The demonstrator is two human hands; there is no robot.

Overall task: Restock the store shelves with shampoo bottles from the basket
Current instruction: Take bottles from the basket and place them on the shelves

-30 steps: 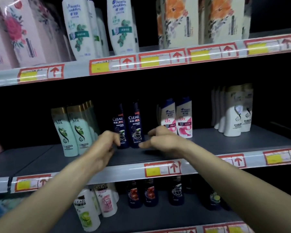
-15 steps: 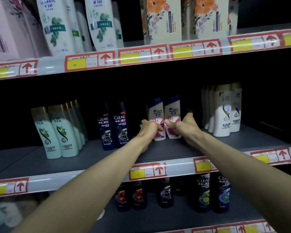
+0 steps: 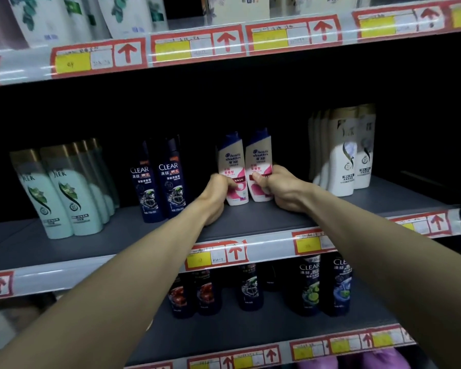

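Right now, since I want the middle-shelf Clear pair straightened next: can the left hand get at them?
Probably yes: the left hand grips a pink-label bottle just beside the Clear pair, same shelf, nothing between; it must let go first.

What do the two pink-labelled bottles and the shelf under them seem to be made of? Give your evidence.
Bottles: probably glossy plastic, smooth moulded bodies with soft sheen. Shelf: likely painted metal, matte grey, thin flat deck; uncertain.

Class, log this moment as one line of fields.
left hand grips left pink-and-white shampoo bottle | right hand grips right pink-and-white shampoo bottle | both upright on grey middle shelf
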